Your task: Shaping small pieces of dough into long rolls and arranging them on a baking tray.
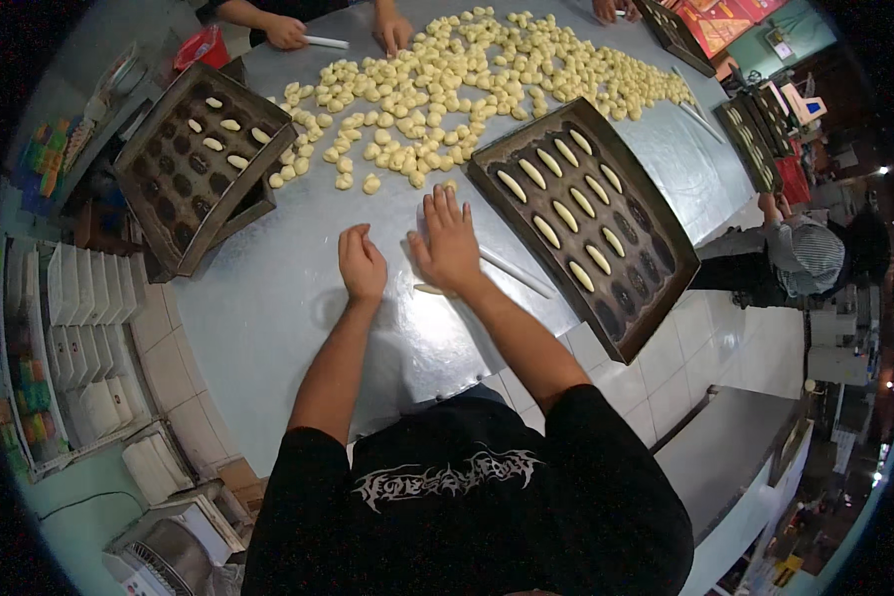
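Right now we have both bare hands over the metal counter [258, 338], side by side and apart. Our right hand [445, 248] is spread palm down, fingers straight and pointing away from us, its grip released; whether any dough lies beneath the palm we cannot tell. Our left hand [364, 264] hangs just beside it with fingers loosely curled, and we cannot tell if that grip encloses anything. A slim dough strip [429, 289] lies on the counter near our right wrist, partly hidden by it. Just to the right of that hand we have a white rod [517, 272], set slantwise beside the right tray [611, 316], a dark one whose hollows carry long pale dough pieces [564, 216], with several hollows bare toward our side. Beyond our fingertips we see a broad spread of small dough balls [437, 89]. Over to our left, the left tray [182, 184] has a few shaped pieces in its hollows. Across the counter, a co-worker's hand [286, 33] holds another white rod [328, 43].
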A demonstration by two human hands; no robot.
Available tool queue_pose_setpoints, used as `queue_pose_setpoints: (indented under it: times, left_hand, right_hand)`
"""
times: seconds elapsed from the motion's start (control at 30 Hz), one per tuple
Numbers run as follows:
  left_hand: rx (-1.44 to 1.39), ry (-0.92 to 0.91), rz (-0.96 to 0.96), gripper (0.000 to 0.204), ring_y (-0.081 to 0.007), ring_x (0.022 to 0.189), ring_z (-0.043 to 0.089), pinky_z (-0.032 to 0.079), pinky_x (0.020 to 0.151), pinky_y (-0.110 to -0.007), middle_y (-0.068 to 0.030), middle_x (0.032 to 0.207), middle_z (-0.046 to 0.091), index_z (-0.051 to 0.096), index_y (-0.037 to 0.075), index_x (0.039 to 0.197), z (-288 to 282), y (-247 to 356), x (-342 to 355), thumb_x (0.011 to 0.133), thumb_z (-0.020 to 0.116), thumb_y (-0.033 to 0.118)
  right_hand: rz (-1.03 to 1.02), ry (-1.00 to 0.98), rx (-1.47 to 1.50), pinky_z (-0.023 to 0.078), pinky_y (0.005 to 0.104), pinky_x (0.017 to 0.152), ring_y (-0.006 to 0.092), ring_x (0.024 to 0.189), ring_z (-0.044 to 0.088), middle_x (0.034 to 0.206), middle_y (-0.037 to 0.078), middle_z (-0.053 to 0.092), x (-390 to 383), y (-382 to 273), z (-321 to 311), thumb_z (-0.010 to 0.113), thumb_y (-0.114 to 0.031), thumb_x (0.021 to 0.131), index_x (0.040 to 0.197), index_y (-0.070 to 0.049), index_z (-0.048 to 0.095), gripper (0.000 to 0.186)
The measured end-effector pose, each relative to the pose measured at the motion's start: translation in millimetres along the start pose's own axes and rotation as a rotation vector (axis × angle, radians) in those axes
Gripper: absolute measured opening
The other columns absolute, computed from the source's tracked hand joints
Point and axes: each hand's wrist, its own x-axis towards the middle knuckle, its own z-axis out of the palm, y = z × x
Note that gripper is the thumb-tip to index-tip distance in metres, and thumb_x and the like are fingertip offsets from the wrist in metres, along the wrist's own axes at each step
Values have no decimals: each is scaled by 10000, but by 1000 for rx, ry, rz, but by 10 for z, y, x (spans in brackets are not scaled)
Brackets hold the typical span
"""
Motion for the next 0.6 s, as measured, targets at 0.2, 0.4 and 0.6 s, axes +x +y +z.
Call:
queue_pose_setpoints:
  times: [0.2, 0.4, 0.6]
  left_hand:
    - [212, 47, 92, 302, -365, 1116, 532, 442, 972, -420, -174, 1164, 591, 594, 7, 1185, 287, -82, 377, 889, 575, 64]
    - [266, -37, 147, 346, -333, 1075, 540, 451, 935, -412, -131, 1142, 604, 625, 44, 1212, 659, -232, 834, 876, 631, 125]
    - [303, -17, 244, 267, -301, 1001, 550, 460, 880, -392, -103, 1045, 622, 670, 51, 1134, 575, -249, 880, 888, 637, 149]
  right_hand:
    - [-71, -304, 537, 468, 460, 797, 352, 884, 561, 900, 143, 575, -475, 449, -419, 712, -145, 663, 865, -60, 617, 239]
    - [24, -147, 576, 464, 439, 696, 329, 794, 563, 784, 108, 584, -629, 804, -435, 693, -75, 674, 825, -86, 633, 163]
    - [505, 600, 534, 496, 324, 717, 234, 747, 608, 824, 101, 618, -281, 2183, -1664, 734, 15, 678, 975, -33, 614, 325]
